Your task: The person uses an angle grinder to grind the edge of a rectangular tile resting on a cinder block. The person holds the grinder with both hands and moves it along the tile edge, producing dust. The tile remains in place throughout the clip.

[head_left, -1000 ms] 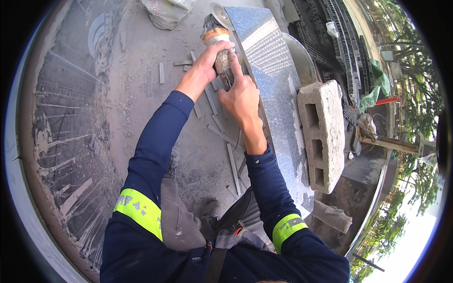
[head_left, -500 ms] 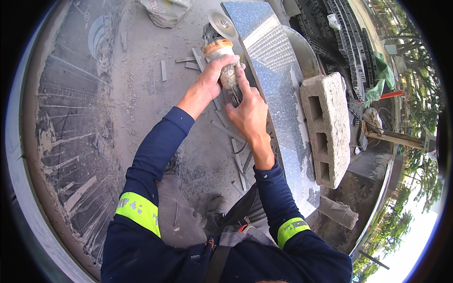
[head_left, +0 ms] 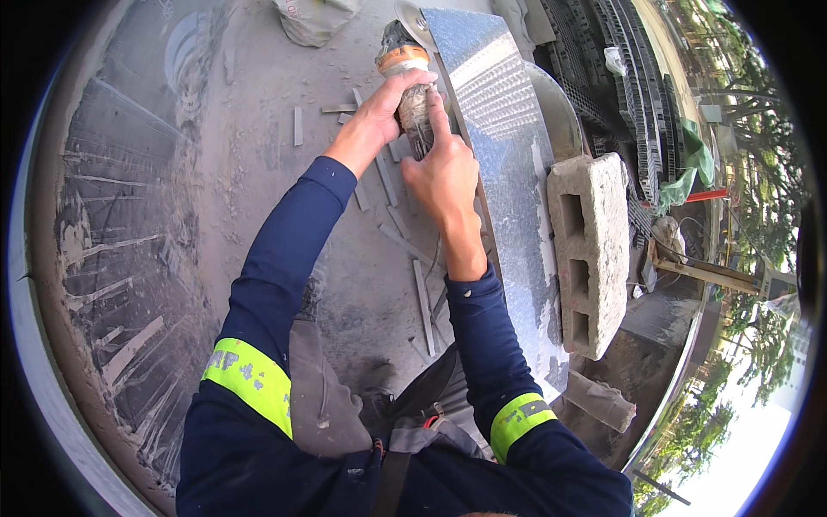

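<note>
My left hand (head_left: 379, 116) wraps round the upper body of a dusty angle grinder (head_left: 402, 59) with an orange band. My right hand (head_left: 444, 168) grips lower on the same tool, its index finger stretched along the side. The cutting disc (head_left: 414, 21) is at the left edge of a long speckled grey slab (head_left: 508, 164), near its top end; whether it touches cannot be told. The slab lies lengthwise to the right of my hands.
A concrete block (head_left: 601, 250) sits at the slab's right side. Thin offcut strips (head_left: 422, 306) litter the dusty floor (head_left: 241, 172). A white sack (head_left: 314, 21) is at top left; stacked black grids (head_left: 633, 112), green cloth (head_left: 689, 159) and a wrapped cylinder (head_left: 603, 403) are at right.
The grinder and both hands came toward my body half a second ago; since then they have moved away again, up along the slab's edge, to about where they were a second ago.
</note>
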A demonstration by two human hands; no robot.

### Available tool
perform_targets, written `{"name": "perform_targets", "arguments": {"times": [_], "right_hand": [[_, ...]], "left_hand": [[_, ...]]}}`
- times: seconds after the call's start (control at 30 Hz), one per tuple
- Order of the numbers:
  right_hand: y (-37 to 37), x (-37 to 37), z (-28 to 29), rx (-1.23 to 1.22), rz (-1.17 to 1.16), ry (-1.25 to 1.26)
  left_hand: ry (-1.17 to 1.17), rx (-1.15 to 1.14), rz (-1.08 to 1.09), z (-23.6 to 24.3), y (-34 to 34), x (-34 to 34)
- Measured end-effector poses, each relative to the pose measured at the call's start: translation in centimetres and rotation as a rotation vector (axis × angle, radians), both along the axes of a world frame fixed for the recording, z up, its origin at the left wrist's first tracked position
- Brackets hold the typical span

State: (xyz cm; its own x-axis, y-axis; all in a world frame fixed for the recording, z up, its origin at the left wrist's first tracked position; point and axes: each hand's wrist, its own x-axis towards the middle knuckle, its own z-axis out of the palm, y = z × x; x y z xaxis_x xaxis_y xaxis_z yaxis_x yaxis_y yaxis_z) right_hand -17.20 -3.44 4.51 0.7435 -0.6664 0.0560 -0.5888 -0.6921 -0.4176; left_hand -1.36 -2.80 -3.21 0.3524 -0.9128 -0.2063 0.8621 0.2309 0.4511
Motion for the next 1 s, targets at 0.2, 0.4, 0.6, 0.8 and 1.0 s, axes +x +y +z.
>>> {"name": "perform_targets", "arguments": {"times": [0.2, 0.4, 0.6, 0.8, 1.0], "right_hand": [[0.5, -0.3, 0.1, -0.032, 0.001, -0.016], [2.2, -4.6, 0.2, -0.028, 0.016, -0.042], [1.7, -4.1, 0.5, -0.012, 0.040, -0.054], [0.7, -1.4, 0.0, -0.029, 0.041, -0.054], [0.0, 0.4, -0.1, -0.010, -0.015, 0.014]], "left_hand": [[0.022, -0.080, -0.042, -0.2, 1.5, -1.0], [0.030, -0.068, -0.047, 0.4, 3.6, -5.3], [0.027, -0.051, -0.009, 0.0, 2.8, -4.8], [0.039, -0.019, 0.010, -0.5, 0.9, -1.9], [0.038, -0.043, -0.019, -0.9, -0.1, -0.1]]}}
